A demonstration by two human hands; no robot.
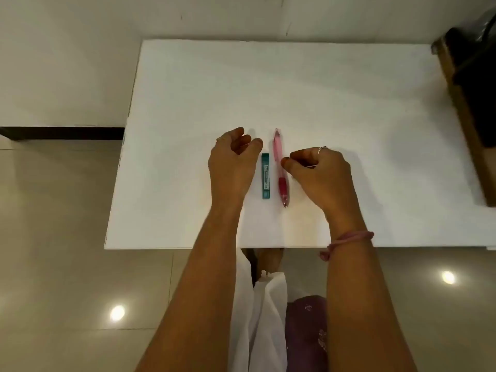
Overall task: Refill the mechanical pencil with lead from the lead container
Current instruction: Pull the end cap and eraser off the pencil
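Both forearms reach over the table (349,103); left hand (232,162) and right hand (320,174) loosely curled, empty, flanking lead container (266,175) and pencil (280,167)

The print on the label of the teal lead container (266,175) was too small to be read. Part of the pink mechanical pencil (280,167) barrel was covered by the right hand (319,173), and whether it was touched by the fingertips could not be told. The dark object (475,84) at the far right was cut off by the frame edge and could not be identified. The far palm of the left hand (230,165) was hidden by its curled fingers.
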